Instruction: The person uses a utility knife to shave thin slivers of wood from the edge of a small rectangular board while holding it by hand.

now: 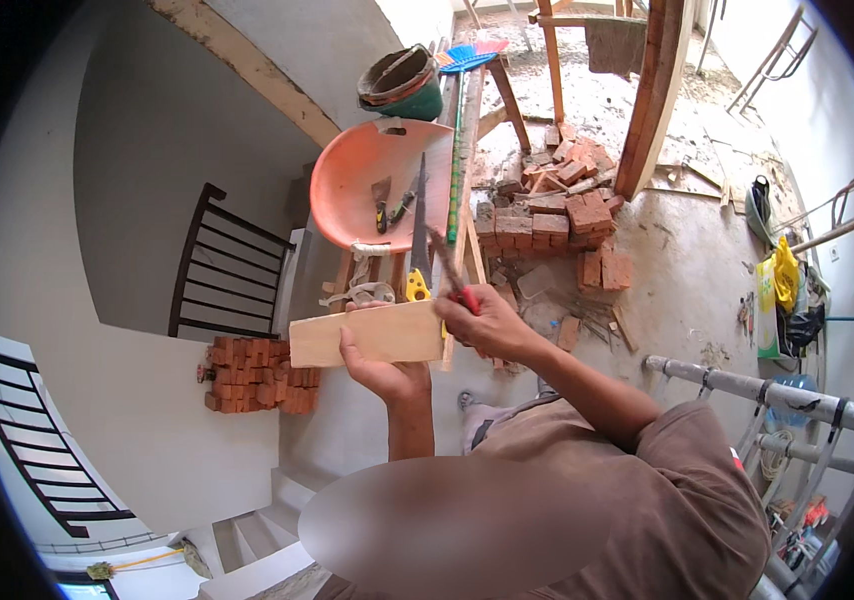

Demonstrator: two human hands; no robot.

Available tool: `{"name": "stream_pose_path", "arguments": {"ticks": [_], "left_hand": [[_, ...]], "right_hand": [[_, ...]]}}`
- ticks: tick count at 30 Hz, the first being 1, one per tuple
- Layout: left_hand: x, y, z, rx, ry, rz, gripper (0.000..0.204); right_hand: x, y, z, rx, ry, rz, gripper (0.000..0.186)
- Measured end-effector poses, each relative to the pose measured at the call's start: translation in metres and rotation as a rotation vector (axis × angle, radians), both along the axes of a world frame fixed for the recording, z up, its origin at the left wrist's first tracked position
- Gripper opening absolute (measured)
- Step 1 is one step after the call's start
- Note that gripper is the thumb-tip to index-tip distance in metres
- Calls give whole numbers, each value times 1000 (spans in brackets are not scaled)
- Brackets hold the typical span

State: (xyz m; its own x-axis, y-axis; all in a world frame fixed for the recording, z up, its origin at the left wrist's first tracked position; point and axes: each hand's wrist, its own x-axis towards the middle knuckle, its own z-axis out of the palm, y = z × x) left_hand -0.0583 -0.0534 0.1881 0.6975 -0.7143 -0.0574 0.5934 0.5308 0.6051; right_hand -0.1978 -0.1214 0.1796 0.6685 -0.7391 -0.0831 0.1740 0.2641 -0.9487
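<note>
While I look down via the head cam, L grip (392,378) is clasped round a short pale wooden board (367,335), thumb on its near face, fingers at the upper edge. Board's held up in the air, lengthwise L to R, approx. level. R grip (492,322) is closed round a red-handled hand tool (463,292), dark end pointing up & a bit L; exact type I can't tell. R grip is right by the board's R end; contact btwn them I can't confirm.

Just beyond the board I've got a handsaw (418,285) w/ yellow handle, blade pointing away across the R part of an orange tub (342,190). In the tub: a scraper (381,205) + a 2nd small tool (403,206), side by side. Past the tub, a green bucket (422,104) & a blue broom head (465,57); a green-banded pole (457,170) runs along the tub's R side. Farther R, a loose pile of red bricks (547,228); a neater brick stack (257,375) is off to the L.
</note>
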Motion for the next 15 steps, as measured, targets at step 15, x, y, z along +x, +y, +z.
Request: {"name": "stream_pose_path", "arguments": {"ticks": [15], "left_hand": [[25, 50, -15, 617, -1413, -639, 52]], "right_hand": [[-13, -10, -30, 338, -101, 210, 35]]}}
